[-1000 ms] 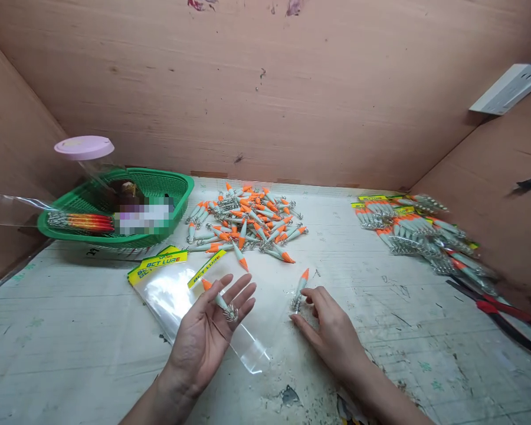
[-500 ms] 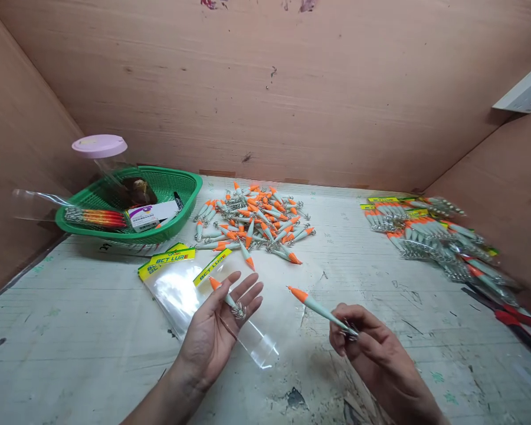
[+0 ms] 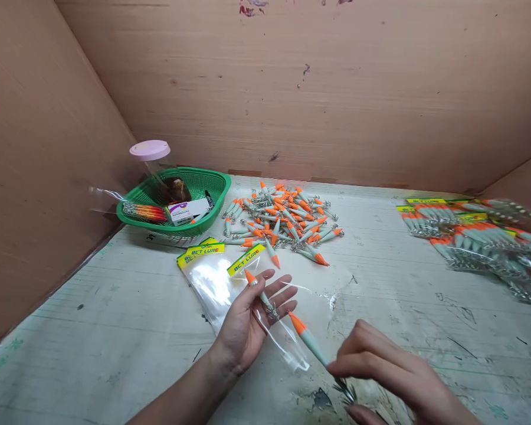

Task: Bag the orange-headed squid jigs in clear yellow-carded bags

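My left hand (image 3: pixel 252 319) is palm up, its thumb laid over an orange-and-pale-green squid jig (image 3: pixel 263 293) whose hooks rest toward the fingers. A clear plastic bag with a yellow BCT LURE header (image 3: pixel 246 260) lies at that hand, its end (image 3: pixel 295 358) showing past the palm. In my right hand (image 3: pixel 380 369) a second squid jig (image 3: pixel 312 342) is held near its hook end, orange tip pointing at the left hand. Beyond both hands lies a pile of the same jigs (image 3: pixel 287 218). More flat bags (image 3: pixel 206 277) are stacked left of my left hand.
A green basket (image 3: pixel 221 200) at the back left holds a pink-lidded jar (image 3: pixel 150 150), a small white box (image 3: pixel 188 211) and red-yellow lures (image 3: pixel 145 212). Filled lure packs (image 3: pixel 478 236) are heaped at the right. Brown panels (image 3: pixel 292 106) wall the table.
The view has swung left, so the scene sits farther right. My right hand has lowered and shifted its fingers on the jig's hook end, bringing the tip nearer my left hand.
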### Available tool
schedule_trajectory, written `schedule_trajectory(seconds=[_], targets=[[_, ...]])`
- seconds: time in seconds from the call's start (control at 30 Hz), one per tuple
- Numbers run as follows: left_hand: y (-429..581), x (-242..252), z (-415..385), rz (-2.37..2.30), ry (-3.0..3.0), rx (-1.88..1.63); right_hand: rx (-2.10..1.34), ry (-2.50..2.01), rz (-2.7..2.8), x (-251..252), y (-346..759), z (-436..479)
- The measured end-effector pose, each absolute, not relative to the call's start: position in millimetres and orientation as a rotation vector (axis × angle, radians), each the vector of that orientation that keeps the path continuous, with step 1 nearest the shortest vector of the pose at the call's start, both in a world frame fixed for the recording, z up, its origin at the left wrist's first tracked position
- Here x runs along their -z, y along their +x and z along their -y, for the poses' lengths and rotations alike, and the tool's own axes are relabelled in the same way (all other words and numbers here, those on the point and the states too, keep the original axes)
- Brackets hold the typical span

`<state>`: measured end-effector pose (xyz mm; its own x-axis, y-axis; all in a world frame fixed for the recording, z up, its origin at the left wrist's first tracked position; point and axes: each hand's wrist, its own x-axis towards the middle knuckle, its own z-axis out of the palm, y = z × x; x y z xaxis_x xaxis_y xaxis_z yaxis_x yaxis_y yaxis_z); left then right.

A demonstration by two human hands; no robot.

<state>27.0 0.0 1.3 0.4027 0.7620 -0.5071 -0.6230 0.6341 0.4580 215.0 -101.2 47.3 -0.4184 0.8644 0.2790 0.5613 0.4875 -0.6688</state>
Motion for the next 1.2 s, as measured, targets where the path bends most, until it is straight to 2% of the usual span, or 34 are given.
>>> schedule_trajectory(seconds=[0.13,0.23,0.53,0.77,1.2], targets=[[27.5,-2.1,4.8,-0.683,0.177,-0.812,-0.049,-1.193,2.239,-26.3,196.3,92.1],[27.4,-1.0,7.7,-0.629,0.174,-0.795,0.17,-1.185,2.203,-8.9,190.4,89.9],[28.9,-0.3,13.0,-0.525,0.197,-0.862,0.182,-1.102,2.097,-4.4,182.4,86.6],[31.7,2.1,11.9,-0.583,0.16,-0.864,-0.076,-1.144,2.061,-9.0,179.2,85.9],[34.3,6.0,21.3,-0.54,0.177,-0.812,0.209,-1.183,1.925,-7.2,160.0,80.8]])
